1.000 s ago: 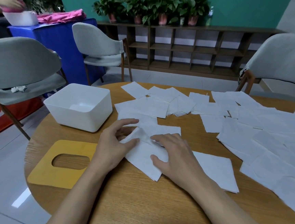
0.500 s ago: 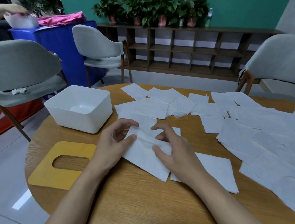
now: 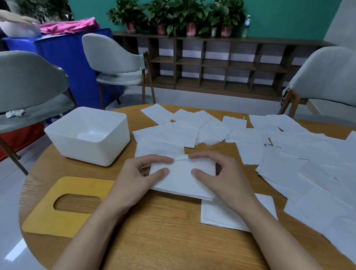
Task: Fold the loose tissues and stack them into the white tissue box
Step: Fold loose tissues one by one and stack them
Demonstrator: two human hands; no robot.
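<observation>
Left to right: yellow lid [image 3: 67, 207] flat on table [image 3: 174, 242]; open white box [image 3: 85, 150], pale patch on its floor, contents uncertain. Left hand [image 3: 134, 176] and right hand [image 3: 229, 180], thumbs and forefingers spread, press folded tissue [image 3: 182, 176] flat, right of box. Loose tissues [image 3: 320, 169] beyond.

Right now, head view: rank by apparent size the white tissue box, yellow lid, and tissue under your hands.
white tissue box and yellow lid: alike, lid nearer the camera, so unranked.
Then the tissue being folded, clearly smallest.
</observation>
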